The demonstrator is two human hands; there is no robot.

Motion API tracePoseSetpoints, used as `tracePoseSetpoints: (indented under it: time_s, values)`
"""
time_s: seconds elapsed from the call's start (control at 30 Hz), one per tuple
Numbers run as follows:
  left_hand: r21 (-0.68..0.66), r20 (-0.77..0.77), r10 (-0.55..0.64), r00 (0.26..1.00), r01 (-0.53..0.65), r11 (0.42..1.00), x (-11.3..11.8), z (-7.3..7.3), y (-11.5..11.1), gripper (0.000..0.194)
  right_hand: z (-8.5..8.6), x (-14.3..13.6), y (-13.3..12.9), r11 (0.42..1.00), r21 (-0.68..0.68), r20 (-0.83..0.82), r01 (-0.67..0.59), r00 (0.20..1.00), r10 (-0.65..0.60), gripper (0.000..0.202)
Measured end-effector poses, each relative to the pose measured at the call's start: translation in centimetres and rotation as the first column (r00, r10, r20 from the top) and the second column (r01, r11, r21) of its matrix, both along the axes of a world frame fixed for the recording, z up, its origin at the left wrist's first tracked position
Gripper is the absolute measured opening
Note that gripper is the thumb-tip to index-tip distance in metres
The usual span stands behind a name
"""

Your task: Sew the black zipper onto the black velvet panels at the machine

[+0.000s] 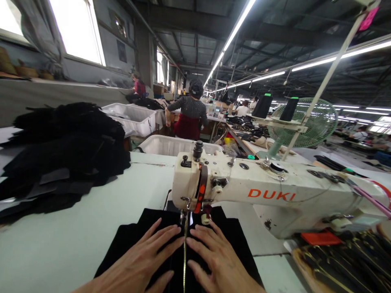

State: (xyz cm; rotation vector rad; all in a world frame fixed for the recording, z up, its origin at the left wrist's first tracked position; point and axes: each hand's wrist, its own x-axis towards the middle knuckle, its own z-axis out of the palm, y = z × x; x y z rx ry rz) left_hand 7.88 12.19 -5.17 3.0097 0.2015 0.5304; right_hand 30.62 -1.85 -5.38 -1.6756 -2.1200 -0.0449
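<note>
A black fabric piece [125, 244] lies flat under the head of a white sewing machine [232, 183] marked DUKI. Down its middle runs a gold-toothed zipper [184, 264], leading up to the presser foot [184, 215]. My left hand [146, 256] rests flat on the fabric to the left of the zipper, fingers spread. On the other side, my right hand [216, 256] presses down with its fingers apart, fingertips close to the zipper teeth. The needle point is too small to make out.
A tall heap of black fabric pieces [61, 158] sits at left on the table [143, 179]. At lower right is a box of black zippers [351, 256]. Beyond the machine stand white bins [171, 144], thread cones [262, 106], a green fan [317, 122] and a person [191, 112].
</note>
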Motion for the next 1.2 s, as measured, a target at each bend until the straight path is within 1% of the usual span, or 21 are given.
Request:
tracePoseSetpoints:
  time_s: [0.1,0.2,0.27,0.37,0.43,0.5,0.63,0.73,0.83,1.0,1.1,1.2]
  values:
    - [-0.075,0.029,-0.025,0.999,0.027,0.997,0.8,0.7,0.4,0.078,-0.5,0.2,0.5,0.998,0.040,0.039,0.041,0.998,-0.042,0.052]
    - [-0.106,0.027,-0.043,0.999,0.046,0.993,1.4,1.2,0.5,0.082,-0.8,0.5,1.0,0.995,0.061,0.078,0.080,0.993,-0.084,0.056]
    - [-0.088,0.038,-0.036,0.999,0.039,0.995,1.4,1.1,0.5,0.082,-0.8,0.6,1.2,0.992,0.110,0.108,0.056,0.992,-0.068,0.058]
    - [-0.025,0.049,-0.026,0.998,0.027,0.999,0.9,0.6,0.3,0.084,-0.5,0.4,1.2,0.984,0.177,0.141,-0.017,0.990,-0.008,0.061]
    - [0.025,0.022,-0.025,0.999,0.024,0.999,0.6,0.3,0.2,0.084,-0.1,0.2,1.2,0.981,0.190,0.139,-0.028,0.990,0.001,0.058]
    - [0.072,0.000,-0.032,0.999,0.032,0.997,0.5,0.1,0.3,0.082,0.2,0.1,1.2,0.983,0.181,0.138,-0.012,0.990,-0.014,0.052]
    - [0.124,-0.012,-0.058,0.998,0.059,0.991,0.8,0.1,0.8,0.083,0.8,0.1,1.2,0.988,0.153,0.179,-0.015,0.984,-0.013,0.043]
    - [0.124,-0.022,-0.075,0.997,0.077,0.989,0.8,0.1,1.1,0.084,0.7,0.3,1.3,0.988,0.151,0.202,-0.035,0.979,0.004,0.042]
    - [0.112,-0.019,-0.095,0.995,0.096,0.989,0.7,-0.2,1.4,0.081,0.3,0.6,1.5,0.984,0.173,0.217,-0.036,0.976,-0.003,0.041]
    - [0.066,0.041,-0.124,0.992,0.121,0.990,0.6,-0.6,1.8,0.078,-0.2,0.7,1.5,0.969,0.240,0.219,-0.052,0.976,-0.002,0.036]
    - [0.094,0.067,-0.137,0.988,0.130,0.987,0.8,-0.7,1.9,0.077,-0.1,0.8,1.6,0.961,0.269,0.221,-0.064,0.975,0.003,0.034]
    - [0.143,0.061,-0.143,0.988,0.133,0.981,0.8,-0.6,2.0,0.076,0.2,0.7,1.7,0.950,0.305,0.225,-0.066,0.974,-0.004,0.033]
